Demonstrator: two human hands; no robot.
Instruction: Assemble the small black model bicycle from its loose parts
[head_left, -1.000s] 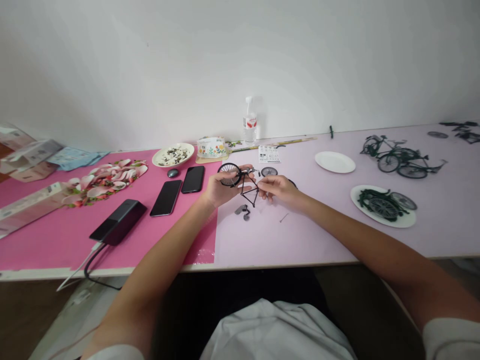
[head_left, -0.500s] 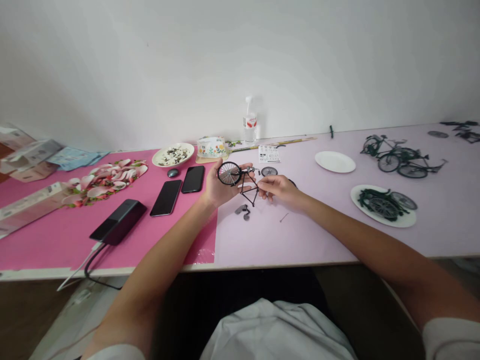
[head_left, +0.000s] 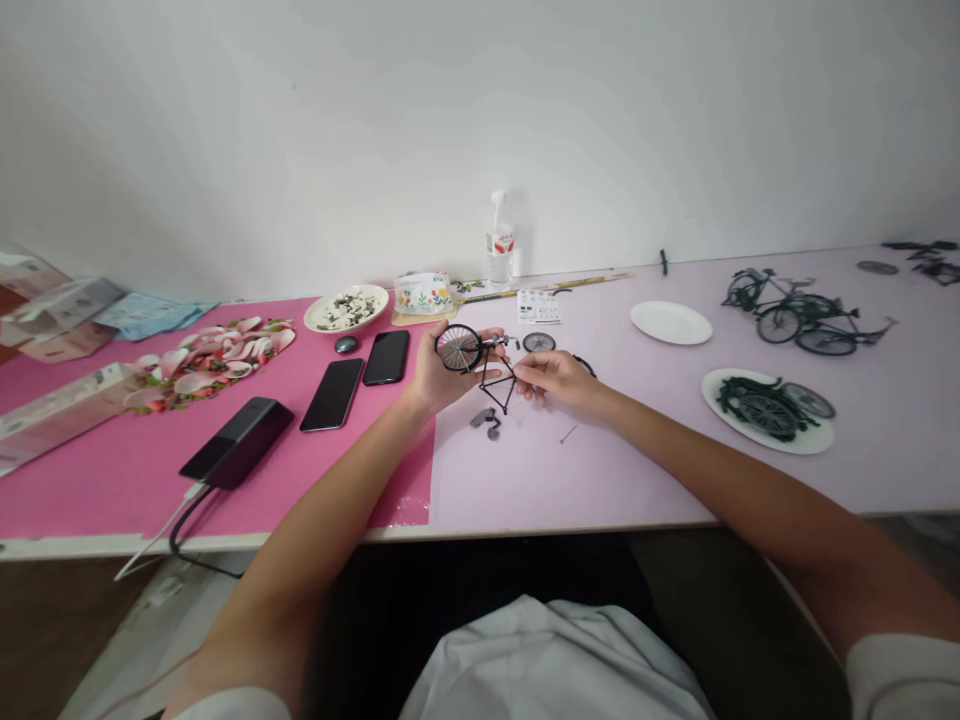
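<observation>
A partly built black model bicycle [head_left: 496, 384] is held above the table between my two hands, its one spoked wheel at the left end. My left hand [head_left: 433, 378] cradles the wheel and handlebar end across palm and fingers. With fingertips pinched, my right hand [head_left: 559, 378] grips the frame's right side. A loose wheel [head_left: 539, 343] lies just behind the frame. Small dark parts, perhaps a saddle and a crank [head_left: 489, 424], lie below it. One thin pin-like piece [head_left: 568, 434] rests nearer me. A curved black part shows partly behind my right hand.
To the right are a white plate [head_left: 671, 323], a plate of dark bicycle parts [head_left: 823, 438] and several model bicycles [head_left: 806, 312]. At the back stand a bottle [head_left: 500, 245] and an instruction sheet [head_left: 539, 307]. Phones [head_left: 332, 396], a black power bank [head_left: 237, 443] and pink petals [head_left: 199, 370] lie left.
Almost nothing differs. The frame's lower end has shifted very slightly left, and more of the curved black part shows behind my right hand.
</observation>
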